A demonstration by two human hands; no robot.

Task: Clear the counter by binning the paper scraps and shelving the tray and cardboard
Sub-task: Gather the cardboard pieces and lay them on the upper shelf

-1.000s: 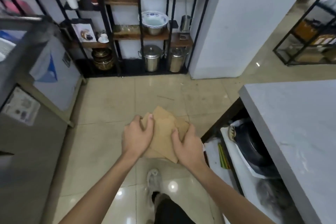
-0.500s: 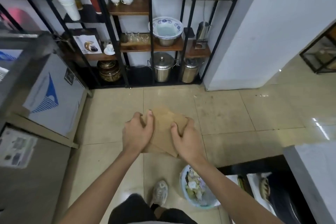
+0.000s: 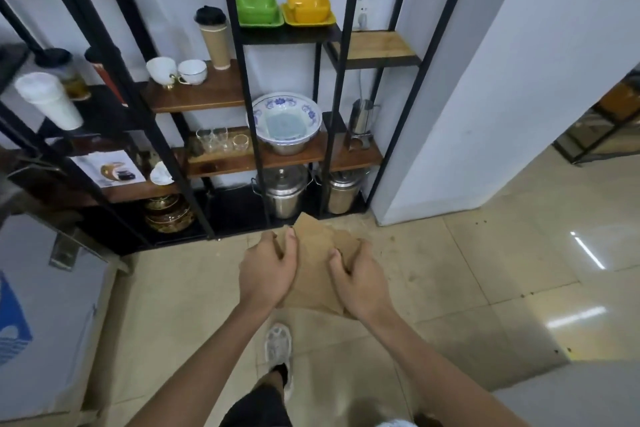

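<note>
Right now I am holding a stack of flat brown cardboard (image 3: 313, 265) out in front of me, above the glossy beige floor tiles (image 3: 460, 274). My left hand (image 3: 266, 269) is gripping the left edge of the pieces, thumb pressed flat on top and fingers curled underneath. My right hand (image 3: 360, 282) is clamping the right side the same way, knuckles up, fingertips tucked over the edge. Both hands are closed on the sheets, which are matte, stiff and angular, with pointed corners fanning out at the far end so that the pieces are overlapping unevenly.

Ahead of me a black metal shelf unit (image 3: 242, 87) with dark wooden boards is standing against a white wall. On it I am seeing a green square dish (image 3: 258, 9) and a yellow one (image 3: 308, 7) side by side on the top board, two white porcelain cups (image 3: 176, 71) beside a tall ribbed paper cup (image 3: 214, 36) with a black lid, and a round blue-and-white patterned bowl (image 3: 284, 121) sitting in a steel basin. Small clear glasses (image 3: 221, 139) are standing just left of that bowl. Two shiny steel lidded pots (image 3: 285, 191) are resting on the bottom level, with a stack of brassy bowls (image 3: 168, 213) further left.

My pale sneaker (image 3: 278, 345) is showing below my forearms on the tiles.
</note>
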